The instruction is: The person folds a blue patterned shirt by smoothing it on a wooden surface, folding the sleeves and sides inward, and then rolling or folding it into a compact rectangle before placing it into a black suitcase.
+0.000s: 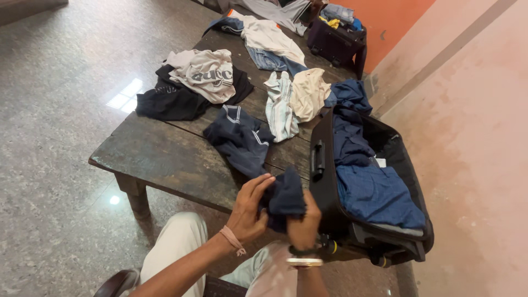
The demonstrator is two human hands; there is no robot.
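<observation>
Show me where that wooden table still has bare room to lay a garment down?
The table's near left corner is bare, bordered by the black garment behind and the navy striped garment to its right. Farther back it is crowded with heaped clothes; the open suitcase fills the right side. Both hands grip a dark cloth.

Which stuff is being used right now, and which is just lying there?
In use: left hand, right hand, dark cloth, black suitcase.

Lying about: navy shorts, white printed shirt, black garment, striped cloth, cream cloth, far bag.
</observation>
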